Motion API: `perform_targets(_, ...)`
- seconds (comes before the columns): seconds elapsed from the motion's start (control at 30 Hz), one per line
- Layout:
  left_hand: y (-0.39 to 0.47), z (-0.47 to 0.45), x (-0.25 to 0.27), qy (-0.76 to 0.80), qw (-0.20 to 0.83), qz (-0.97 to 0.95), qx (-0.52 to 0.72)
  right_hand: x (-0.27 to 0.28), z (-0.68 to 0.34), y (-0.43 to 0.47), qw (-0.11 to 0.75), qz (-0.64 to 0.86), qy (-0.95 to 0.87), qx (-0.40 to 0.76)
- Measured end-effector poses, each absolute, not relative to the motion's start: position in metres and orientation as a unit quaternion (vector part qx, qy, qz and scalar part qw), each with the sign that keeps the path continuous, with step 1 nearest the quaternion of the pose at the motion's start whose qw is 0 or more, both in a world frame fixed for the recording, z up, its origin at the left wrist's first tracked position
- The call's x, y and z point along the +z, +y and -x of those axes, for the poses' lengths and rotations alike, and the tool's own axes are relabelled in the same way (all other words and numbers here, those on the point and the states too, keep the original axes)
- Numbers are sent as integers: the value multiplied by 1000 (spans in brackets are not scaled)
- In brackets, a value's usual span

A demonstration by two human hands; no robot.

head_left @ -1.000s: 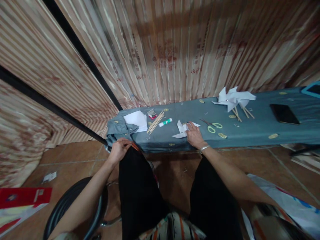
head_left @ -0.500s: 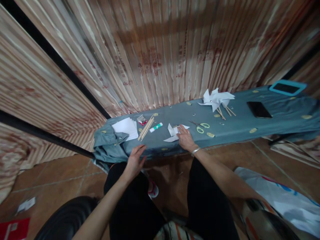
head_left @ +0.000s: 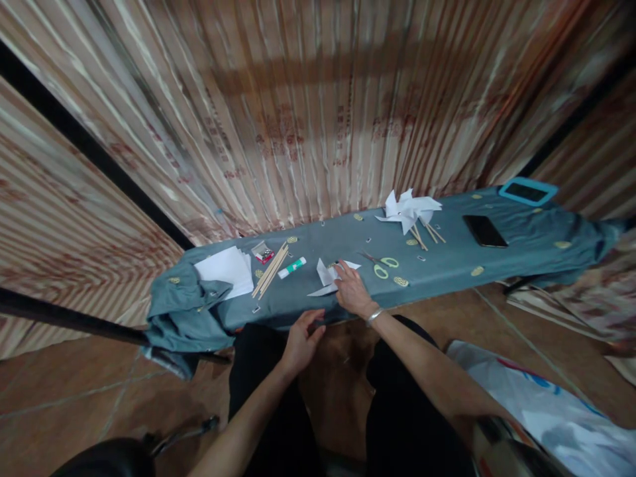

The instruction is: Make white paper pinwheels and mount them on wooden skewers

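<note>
A cut white paper pinwheel (head_left: 325,275) lies on the cloth-covered bench, with some blades raised. The fingers of my right hand (head_left: 354,291) are bent down onto its middle and hold it against the cloth. They hide the centre. My left hand (head_left: 302,343) hovers at the bench's front edge, just left of my right hand. It is empty, with thumb and fingers apart. Scissors (head_left: 381,264) with pale green handles lie right of the paper. To the left are a glue stick (head_left: 292,267), several wooden sticks (head_left: 271,270) and a small open box of pins (head_left: 262,252).
White paper sheets (head_left: 226,270) are stacked at the left end of the bench. Finished paper pinwheels (head_left: 405,211) on sticks lie at the back right. Further right are a dark phone (head_left: 485,231) and a blue-framed device (head_left: 527,191). A plastic bag (head_left: 536,397) rests on the floor.
My left hand has moved right, closer to the pinwheel and my right hand. The right hand stays on the paper. The whole view has shifted, so the bench sits further left.
</note>
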State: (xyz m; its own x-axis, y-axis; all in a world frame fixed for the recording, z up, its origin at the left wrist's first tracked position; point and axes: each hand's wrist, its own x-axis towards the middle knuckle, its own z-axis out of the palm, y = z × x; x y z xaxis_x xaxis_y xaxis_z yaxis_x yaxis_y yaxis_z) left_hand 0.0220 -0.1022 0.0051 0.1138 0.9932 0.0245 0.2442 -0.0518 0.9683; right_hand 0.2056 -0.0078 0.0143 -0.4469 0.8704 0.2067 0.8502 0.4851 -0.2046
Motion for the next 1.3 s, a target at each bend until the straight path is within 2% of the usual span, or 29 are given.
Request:
perform_targets(0.23, -82, -41, 4, 487, 655, -257, 518, 14, -206, -2, 172, 502, -847, 30)
perform_targets(0.5, -47, -58, 26, 464, 722, -82, 506, 7, -211, 2, 221, 532, -814, 77)
perform_targets(0.7, -11, -58, 30, 422, 770, -87, 471, 11, -216, 1, 274, 554, -780, 102)
perform_targets(0.93, 10, -53, 22, 400, 802, -100, 433, 11, -214, -3, 302, 517, -800, 36)
perform_targets(1.13, 18, -48, 20, 376, 778, -137, 485, 15, -209, -9, 301, 498, -814, -6)
perform_targets(1.3, 23, -39, 22, 391, 722, -271, 502, 15, -204, -15, 268, 481, -835, -2)
